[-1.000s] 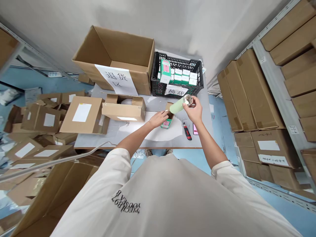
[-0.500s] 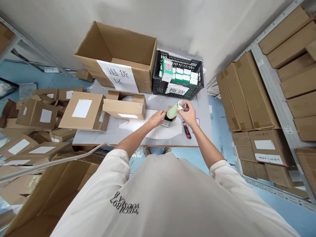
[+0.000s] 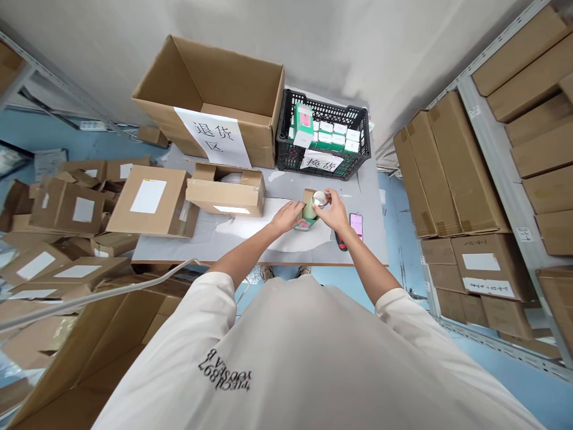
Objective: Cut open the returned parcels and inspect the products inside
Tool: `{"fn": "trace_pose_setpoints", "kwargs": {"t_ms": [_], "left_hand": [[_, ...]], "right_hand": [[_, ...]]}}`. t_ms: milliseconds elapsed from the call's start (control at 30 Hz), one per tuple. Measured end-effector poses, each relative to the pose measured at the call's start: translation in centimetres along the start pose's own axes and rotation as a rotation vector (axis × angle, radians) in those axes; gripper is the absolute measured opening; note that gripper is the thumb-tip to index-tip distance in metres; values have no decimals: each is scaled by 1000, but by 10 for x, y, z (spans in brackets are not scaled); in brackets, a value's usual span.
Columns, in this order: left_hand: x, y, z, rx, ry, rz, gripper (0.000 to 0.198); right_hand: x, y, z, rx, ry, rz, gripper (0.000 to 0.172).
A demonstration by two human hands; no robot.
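A light green bottle (image 3: 309, 209) with a silvery round end stands tilted, mostly inside a small green-and-pink box (image 3: 304, 226) with an open flap. The fingers of my right hand (image 3: 333, 212) are closed around the bottle's silvery end. My left hand (image 3: 287, 216) grips the left side of the small box. Under my right wrist lies a red-and-black handled tool (image 3: 341, 242), partly hidden. Beside that wrist is a phone (image 3: 356, 225) with a lit pink screen.
At the back of the table (image 3: 206, 249) stand a large open carton (image 3: 255, 140) and a black crate (image 3: 286, 156) of green-and-white boxes. Two cartons (image 3: 224, 200) sit to the left. Shelves with boxes (image 3: 465, 173) rise on the right; cartons (image 3: 67, 209) pile up at left.
My right hand has lowered the green bottle deeper into the small box, moving slightly left. The phone has come into fuller view, and the tool is more covered by my wrist.
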State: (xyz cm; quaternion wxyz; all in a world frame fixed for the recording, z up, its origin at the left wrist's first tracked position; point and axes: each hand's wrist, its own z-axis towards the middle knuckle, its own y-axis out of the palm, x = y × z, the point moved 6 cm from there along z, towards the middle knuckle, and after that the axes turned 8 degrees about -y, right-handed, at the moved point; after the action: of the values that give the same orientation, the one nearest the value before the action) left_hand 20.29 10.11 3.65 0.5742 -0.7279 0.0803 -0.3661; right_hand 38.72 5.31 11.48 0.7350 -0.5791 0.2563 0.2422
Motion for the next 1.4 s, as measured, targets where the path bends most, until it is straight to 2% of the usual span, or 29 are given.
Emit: {"fn": "trace_pose_setpoints", "kwargs": {"t_ms": [67,167,233,367,467,567,633,700,767,833,933,1000,1167,1267,1400], "left_hand": [[2,2,-2,8,14,-11,49],[3,3,-3,13,17,-41,48],[4,3,-4,11,23,-47,44],[4,5,-7,1,33,-25,43],[1,3,-9,5,26,-44,49],[0,-1,-12,-3,36,-87,53],[-1,-3,-15,1,48,-129,54],[0,-5,-19,29,50,-201,54],[-2,-5,-22,73,3,-315,50],[-8,-2,-21,104,-117,-439,44],[-18,9,-12,84,-331,-558,30],[-20,15,-5,49,-413,-584,30],[-19,22,2,-12,-468,-568,43],[-21,22,1,5,-482,-560,38],[-26,23,-1,4,-532,-661,24]], "right_hand": [[5,13,0,-47,24,-92,60],[8,35,-4,-127,54,-253,45],[8,47,-8,-137,64,-322,39],[14,63,-17,-108,129,-347,41],[23,70,-18,-162,215,-287,49],[31,69,-16,-192,212,-124,61],[37,63,-15,-137,182,44,64],[49,56,-17,-53,205,196,57],[65,53,-21,2,297,313,48],[78,56,-25,9,390,408,44],[85,63,-28,-9,432,461,48],[85,67,-28,-26,434,425,51],[81,73,-25,-52,425,364,61],[79,71,-23,-37,386,430,59],[78,66,-27,-91,370,521,49]]}}
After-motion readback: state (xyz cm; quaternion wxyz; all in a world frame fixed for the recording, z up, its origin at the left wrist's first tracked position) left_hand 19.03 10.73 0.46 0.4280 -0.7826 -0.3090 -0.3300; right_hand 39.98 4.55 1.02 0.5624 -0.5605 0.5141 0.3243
